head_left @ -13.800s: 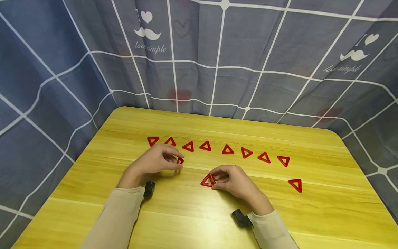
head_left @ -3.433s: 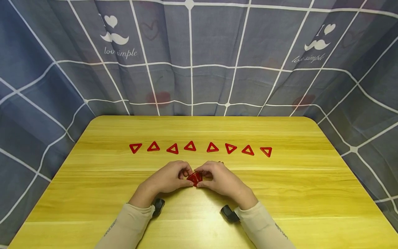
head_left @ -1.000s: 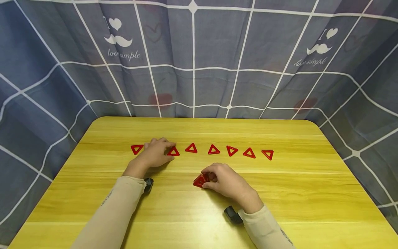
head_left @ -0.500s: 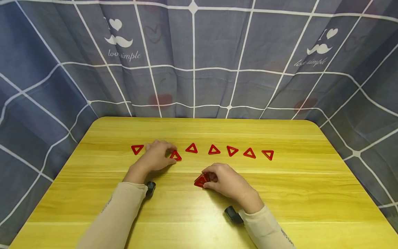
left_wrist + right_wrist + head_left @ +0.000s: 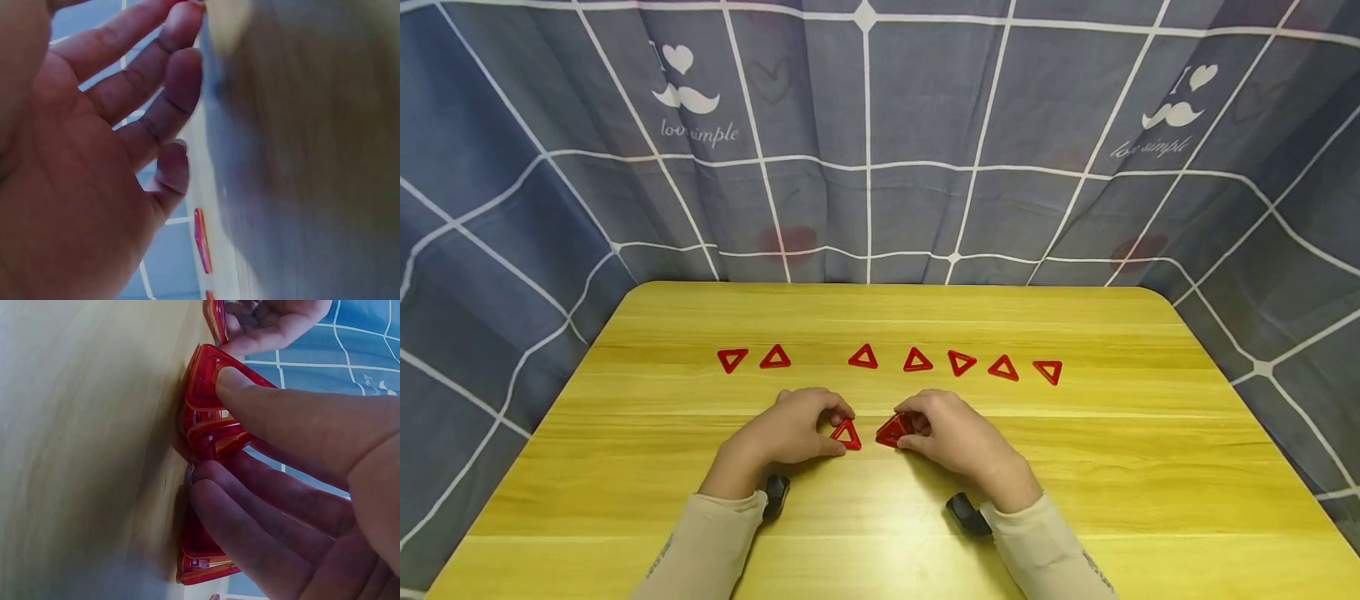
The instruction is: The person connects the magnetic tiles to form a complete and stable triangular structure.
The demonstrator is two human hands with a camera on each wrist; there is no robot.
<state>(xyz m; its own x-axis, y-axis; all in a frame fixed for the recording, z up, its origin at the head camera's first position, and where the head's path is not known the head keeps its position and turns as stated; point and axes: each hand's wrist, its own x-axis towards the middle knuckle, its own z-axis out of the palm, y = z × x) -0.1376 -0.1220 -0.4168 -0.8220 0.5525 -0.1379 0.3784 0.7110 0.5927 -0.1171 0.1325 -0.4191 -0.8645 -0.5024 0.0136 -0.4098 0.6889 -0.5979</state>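
- two hollow red triangular tiles [image 5: 777,364] are lying flat on the tabletop [image 5: 625,433].
- the left hand [image 5: 801,429] is pinching a single red tile [image 5: 854,434], just beside a joined cluster of red tiles [image 5: 889,432].
- the right hand [image 5: 953,429] is gripping that cluster between thumb and fingers.
- five more tiles [image 5: 952,363] are lying beyond the hands, continuing the row rightward.

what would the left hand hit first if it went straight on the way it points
Most likely the red pieces held in the right hand: the left hand points toward them, its own red triangle leading. Exact depth is hard to judge.
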